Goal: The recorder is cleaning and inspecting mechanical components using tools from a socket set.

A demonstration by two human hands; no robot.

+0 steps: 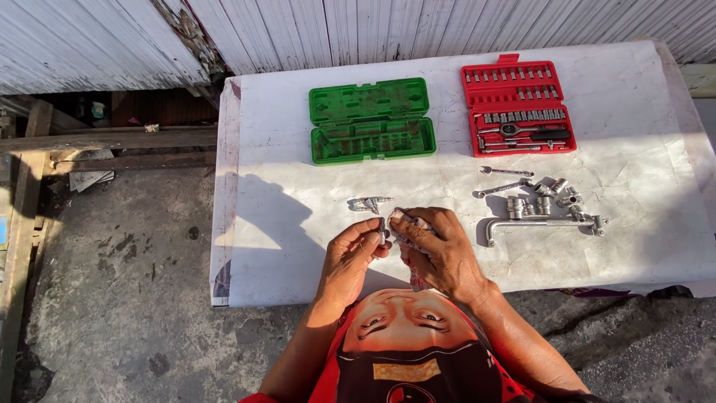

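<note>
My left hand (352,255) pinches a small metal socket (381,230) between its fingertips at the near edge of the white-covered table (298,149). My right hand (440,250) presses a crumpled cloth (403,219) against that socket. A few small metal pieces (368,202) lie on the cover just beyond my hands.
An open green tool case (371,119), empty, lies at the back centre. To its right an open red case (517,106) holds sockets and bits. Loose sockets (548,198), two small wrenches (507,179) and a long bent handle (541,223) lie at the right. Concrete ground lies to the left.
</note>
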